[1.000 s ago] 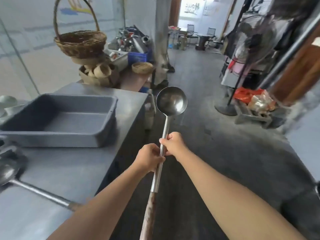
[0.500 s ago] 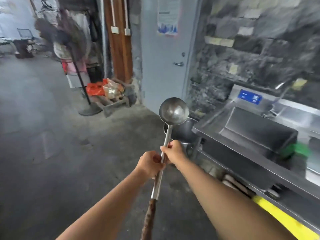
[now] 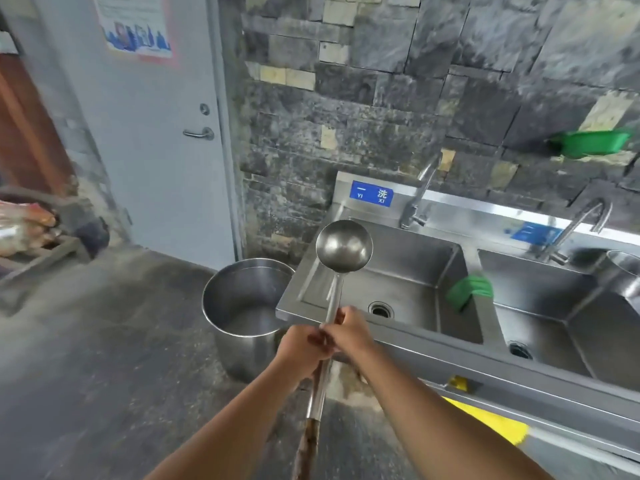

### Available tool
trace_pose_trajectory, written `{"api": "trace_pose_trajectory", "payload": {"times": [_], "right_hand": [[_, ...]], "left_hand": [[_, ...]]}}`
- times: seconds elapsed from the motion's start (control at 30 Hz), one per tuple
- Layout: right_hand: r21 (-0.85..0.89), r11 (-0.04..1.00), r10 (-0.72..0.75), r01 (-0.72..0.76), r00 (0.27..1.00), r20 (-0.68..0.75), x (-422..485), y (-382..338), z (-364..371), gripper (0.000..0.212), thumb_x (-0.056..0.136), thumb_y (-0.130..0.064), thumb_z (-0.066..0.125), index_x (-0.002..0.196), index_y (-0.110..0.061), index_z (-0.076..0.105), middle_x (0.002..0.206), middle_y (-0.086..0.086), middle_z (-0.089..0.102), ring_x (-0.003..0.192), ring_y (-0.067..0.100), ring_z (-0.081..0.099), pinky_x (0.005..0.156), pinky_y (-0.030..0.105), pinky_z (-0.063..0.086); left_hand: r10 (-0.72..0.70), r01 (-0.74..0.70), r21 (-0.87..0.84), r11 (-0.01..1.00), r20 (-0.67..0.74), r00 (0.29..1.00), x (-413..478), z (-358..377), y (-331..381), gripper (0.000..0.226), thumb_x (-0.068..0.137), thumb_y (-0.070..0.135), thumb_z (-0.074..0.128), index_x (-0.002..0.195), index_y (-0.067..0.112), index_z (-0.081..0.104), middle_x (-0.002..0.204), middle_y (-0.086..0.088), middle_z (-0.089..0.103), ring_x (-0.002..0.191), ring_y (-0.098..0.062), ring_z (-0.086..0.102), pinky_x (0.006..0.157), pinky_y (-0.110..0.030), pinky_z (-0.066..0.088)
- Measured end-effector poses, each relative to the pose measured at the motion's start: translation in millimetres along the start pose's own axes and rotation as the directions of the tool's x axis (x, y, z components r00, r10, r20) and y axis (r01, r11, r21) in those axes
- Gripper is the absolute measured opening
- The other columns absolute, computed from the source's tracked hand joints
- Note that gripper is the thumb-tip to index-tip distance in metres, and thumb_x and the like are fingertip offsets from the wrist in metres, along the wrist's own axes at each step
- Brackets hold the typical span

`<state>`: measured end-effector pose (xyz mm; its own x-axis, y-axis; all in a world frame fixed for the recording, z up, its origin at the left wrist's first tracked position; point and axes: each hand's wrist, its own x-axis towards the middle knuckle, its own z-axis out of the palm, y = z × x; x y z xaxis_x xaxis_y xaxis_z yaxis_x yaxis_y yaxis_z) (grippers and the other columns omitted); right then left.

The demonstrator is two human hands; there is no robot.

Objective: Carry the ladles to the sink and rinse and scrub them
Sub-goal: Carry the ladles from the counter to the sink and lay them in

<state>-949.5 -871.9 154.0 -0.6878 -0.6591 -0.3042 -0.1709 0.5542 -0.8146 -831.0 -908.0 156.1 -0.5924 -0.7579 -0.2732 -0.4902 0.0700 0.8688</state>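
Observation:
A long steel ladle (image 3: 344, 247) with a wooden handle end points up and forward, its bowl in front of the left basin of the steel sink (image 3: 291, 299). My left hand (image 3: 300, 344) and my right hand (image 3: 348, 332) both grip its metal shaft side by side, the right slightly higher. A green scrub cloth (image 3: 469, 289) hangs over the divider between the two basins. A tap (image 3: 420, 194) stands behind the left basin.
A large steel pot (image 3: 242, 306) stands on the floor against the sink's left end. A grey door (image 3: 156, 133) is to the left, a stone wall behind. A second tap (image 3: 581, 223) and a steel bowl (image 3: 623, 275) sit at the right basin. A green tray (image 3: 588, 142) hangs on the wall.
The view has swung right from the table and hallway to face the sink, now much closer. Both hands keep the same hold on the ladle.

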Motion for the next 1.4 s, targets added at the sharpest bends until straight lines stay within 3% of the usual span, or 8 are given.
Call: {"api": "trace_pose_trajectory", "payload": {"times": [0.2,0.47,0.57,0.73,0.97,1.17,1.3,1.4], "right_hand": [[0.009,0.996,0.085,-0.085,0.994,-0.075,90.4,-2.5,-16.1,0.037,0.079,-0.019,0.077,0.11,-0.006,0.061,0.104,0.012,0.069,0.097,0.026,0.066,0.084,0.038,0.055],[0.077,0.986,0.147,-0.145,0.989,-0.028,220.7,7.5,-45.1,0.014,0.082,-0.012,0.073,0.092,-0.007,0.065,0.077,0.002,0.064,0.065,0.012,0.057,0.04,0.007,0.033],[0.049,0.989,0.139,-0.14,0.99,0.017,280.0,15.6,-50.7,0.026,0.081,-0.011,0.071,0.062,-0.017,0.054,0.063,0.0,0.057,0.056,0.011,0.052,0.045,0.016,0.037],[-0.028,0.971,0.24,-0.238,0.964,0.111,366.2,45.0,-58.6,0.022,0.08,-0.005,0.067,0.062,-0.012,0.055,0.061,0.004,0.055,0.055,0.014,0.05,0.047,0.025,0.034],[0.005,0.939,0.337,-0.343,0.927,0.164,435.3,86.4,-46.1,0.003,0.079,0.002,0.065,0.081,0.002,0.068,0.066,0.012,0.061,0.063,0.019,0.056,0.058,0.031,0.043],[0.052,0.92,0.373,-0.388,0.91,0.18,485.6,113.2,-22.9,0.016,0.081,0.002,0.064,0.096,0.007,0.068,0.085,0.025,0.07,0.072,0.021,0.06,0.065,0.03,0.045],[0.067,0.91,0.395,-0.409,0.905,0.159,512.5,129.6,-4.7,0.014,0.082,-0.004,0.065,0.092,0.006,0.068,0.077,0.019,0.067,0.066,0.02,0.058,0.056,0.025,0.042],[0.081,0.902,0.41,-0.425,0.899,0.153,526.0,140.0,5.5,0.016,0.083,-0.005,0.065,0.094,0.007,0.068,0.086,0.027,0.071,0.068,0.02,0.06,0.062,0.029,0.048]], "left_hand": [[-0.029,0.034,-0.04,0.999,0.122,0.992,97.7,16.5,25.3,0.009,0.08,0.011,0.076,0.088,0.017,0.076,0.07,0.001,0.07,0.055,-0.006,0.061,0.051,-0.022,0.052],[-0.159,0.172,-0.066,0.983,0.165,0.973,231.1,58.2,45.9,0.012,0.085,0.013,0.074,0.094,0.004,0.074,0.079,-0.012,0.073,0.064,-0.018,0.069,0.051,-0.024,0.056],[-0.223,0.233,-0.052,0.971,0.149,0.963,292.0,78.0,49.6,0.013,0.083,0.01,0.076,0.092,0.001,0.074,0.07,-0.009,0.067,0.057,-0.016,0.062,0.045,-0.022,0.05],[-0.342,0.343,0.018,0.939,0.132,0.93,374.3,118.9,45.5,0.007,0.081,0.015,0.079,0.087,0.012,0.077,0.058,0.002,0.068,0.038,-0.001,0.057,0.039,-0.018,0.047],[-0.462,0.467,-0.009,0.884,0.13,0.877,438.4,157.8,22.4,0.018,0.08,0.017,0.076,0.083,-0.001,0.075,0.085,-0.026,0.072,0.07,-0.028,0.067,0.07,-0.047,0.06],[-0.509,0.524,-0.054,0.85,0.171,0.844,484.4,173.4,-8.9,0.017,0.085,0.011,0.071,0.088,-0.006,0.073,0.074,-0.017,0.06,0.069,-0.022,0.057,0.063,-0.031,0.049],[-0.545,0.565,-0.065,0.823,0.193,0.816,516.4,178.0,-24.9,0.028,0.087,-0.003,0.066,0.061,0.004,0.058,0.056,-0.006,0.049,0.048,-0.009,0.049,0.044,-0.011,0.035],[-0.512,0.529,-0.071,0.846,0.17,0.842,532.5,185.5,-39.0,0.041,0.081,-0.011,0.067,0.051,0.01,0.051,0.051,-0.003,0.044,0.056,-0.014,0.041,0.055,-0.021,0.034]]}}
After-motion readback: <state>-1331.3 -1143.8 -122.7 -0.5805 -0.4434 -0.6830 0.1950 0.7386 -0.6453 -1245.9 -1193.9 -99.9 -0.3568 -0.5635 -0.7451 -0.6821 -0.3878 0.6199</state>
